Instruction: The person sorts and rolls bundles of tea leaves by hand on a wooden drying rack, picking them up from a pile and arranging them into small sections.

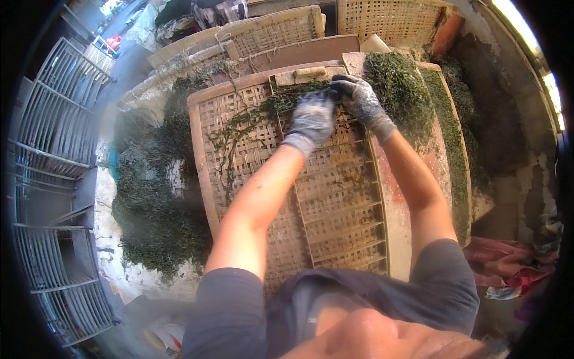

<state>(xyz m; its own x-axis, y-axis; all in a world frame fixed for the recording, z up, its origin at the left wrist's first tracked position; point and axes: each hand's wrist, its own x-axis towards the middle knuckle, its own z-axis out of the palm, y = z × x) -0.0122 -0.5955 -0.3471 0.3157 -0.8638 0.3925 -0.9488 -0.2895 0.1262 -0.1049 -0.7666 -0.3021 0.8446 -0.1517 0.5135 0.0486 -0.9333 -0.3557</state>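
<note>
Before me lies a woven bamboo tray (242, 105) with a pale wooden rim. A thin slatted frame (308, 224) with cross bars rests over its right part. Dark green, stringy plant strands (287, 96) lie along the tray's far end, and some trail loosely over the weave on the left. My left hand (315, 114), in a grey knitted glove, is blurred by motion over those strands. Close beside it, my right hand (362, 99) wears a dusty grey glove with dark fingers, bent at the frame's far end. What either hand holds is hidden.
A green plant heap (397, 85) sits on the board to the right. Another large heap (154, 202) covers the white ledge (105, 215) at left. More woven trays (273, 33) lean at the back. Metal racks (54, 148) stand far left; reddish cloth (506, 260) lies at lower right.
</note>
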